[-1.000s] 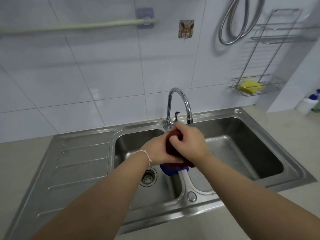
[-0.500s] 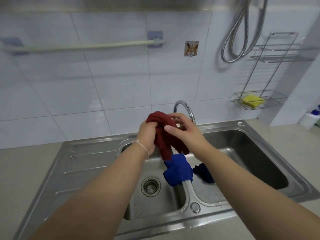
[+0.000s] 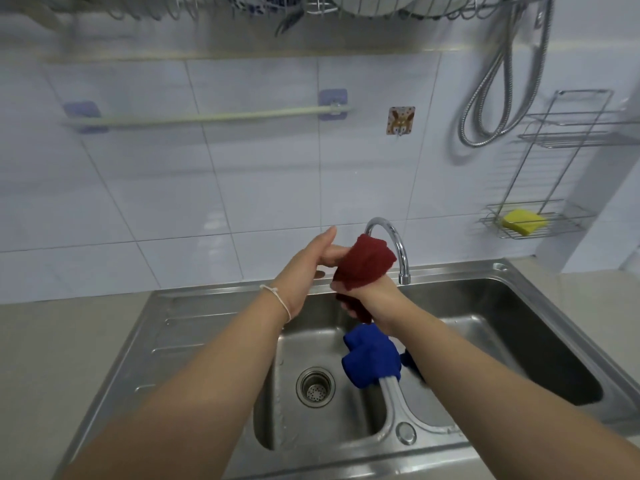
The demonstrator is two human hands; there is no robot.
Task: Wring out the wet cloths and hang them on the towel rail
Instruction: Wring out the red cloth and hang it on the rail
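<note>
A bunched dark red cloth (image 3: 365,263) is held above the left basin of the steel sink (image 3: 214,306), just in front of the tap. My right hand (image 3: 372,299) is closed around its lower part. My left hand (image 3: 311,266) is at the cloth's left side with fingers extended, touching its edge. A blue cloth (image 3: 372,356) lies draped over the divider between the two basins, below my right wrist. The pale towel rail (image 3: 207,116) runs along the tiled wall at upper left, bare.
The curved tap (image 3: 394,244) stands right behind the red cloth. A wire rack (image 3: 540,220) with a yellow sponge (image 3: 524,221) hangs on the right wall, beside a shower hose (image 3: 498,84). A dish rack (image 3: 346,5) hangs overhead. A drain (image 3: 315,386) sits in the left basin.
My head tilted up, showing more wall. The red cloth is now lifted clear of the blue cloth, and my left hand has opened from its grip to extended fingers.
</note>
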